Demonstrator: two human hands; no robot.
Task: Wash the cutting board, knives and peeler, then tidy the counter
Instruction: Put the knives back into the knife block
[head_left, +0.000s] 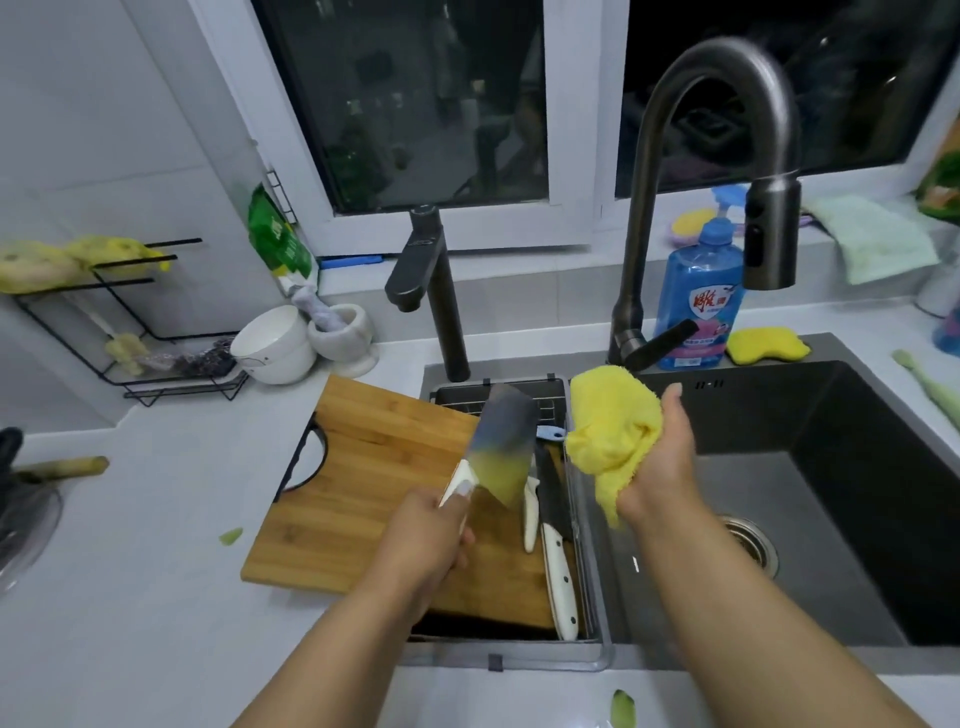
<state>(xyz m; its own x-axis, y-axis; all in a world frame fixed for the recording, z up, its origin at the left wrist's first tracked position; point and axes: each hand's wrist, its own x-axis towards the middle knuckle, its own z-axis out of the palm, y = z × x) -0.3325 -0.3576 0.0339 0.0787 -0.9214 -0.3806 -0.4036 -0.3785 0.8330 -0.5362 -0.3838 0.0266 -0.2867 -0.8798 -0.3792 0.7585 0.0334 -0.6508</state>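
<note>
My left hand (434, 538) grips the white handle of a cleaver (501, 449), its wide blade raised and tilted over the wooden cutting board (363, 478). My right hand (662, 467) holds a bunched yellow cloth (610, 423) just right of the blade, above the sink's left edge. The board lies partly on the counter and partly over a drain rack (582, 571) in the sink. Two white-handled knives (558, 566) rest on the board's right edge. A light blue piece, perhaps the peeler (550, 433), peeks out behind the blade.
A dark sink basin (831, 519) with a tall faucet (675, 182) lies to the right. Blue dish soap (698, 301) and a yellow sponge (766, 345) stand behind it. Bowls (275, 345), a mortar (345, 332) and a wire rack (130, 332) sit at left. Green peel scraps (231, 537) lie on the counter.
</note>
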